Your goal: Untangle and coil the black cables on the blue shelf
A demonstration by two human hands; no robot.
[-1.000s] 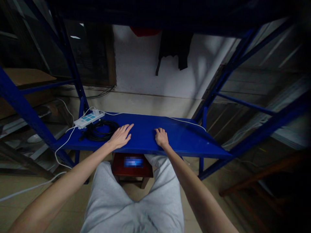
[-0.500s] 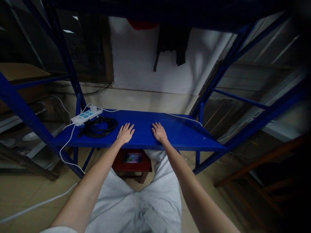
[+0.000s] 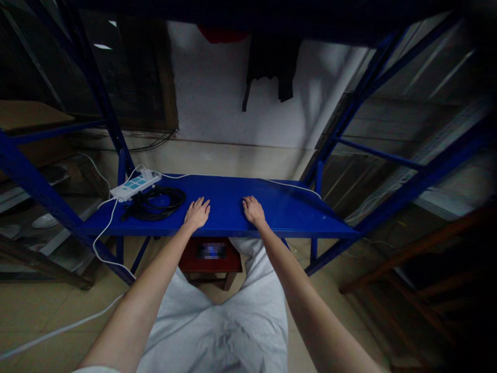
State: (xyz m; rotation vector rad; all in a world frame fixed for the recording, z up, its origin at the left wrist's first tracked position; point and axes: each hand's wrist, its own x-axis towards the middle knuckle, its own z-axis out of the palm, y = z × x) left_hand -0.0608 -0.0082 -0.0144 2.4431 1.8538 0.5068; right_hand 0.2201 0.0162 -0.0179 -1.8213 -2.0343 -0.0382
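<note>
My left hand (image 3: 197, 213) lies palm down near the front edge of a blue metal shelf (image 3: 224, 203), fingers stretched out and holding nothing. To its right, my right hand (image 3: 253, 210) also rests palm down on the shelf, its fingers a little bent and closer together, with no object showing in it. A coiled black cable (image 3: 158, 203) is just left of my left hand, not touching it. Behind that coil sits a white power strip (image 3: 135, 185) with blue socket faces and a plug in its far end.
White cord (image 3: 101, 248) hangs from the strip over the shelf's left front. A reddish-brown stool (image 3: 194, 263) bearing a blurred-out item stands beneath the shelf. Blue uprights (image 3: 112, 124) frame both sides. Black cloth (image 3: 272, 62) hangs at the wall; wooden furniture (image 3: 407, 254) stands right.
The view has shifted slightly, moving the scene a little left. My right fingers look slightly more drawn in. Both hands stay on the shelf.
</note>
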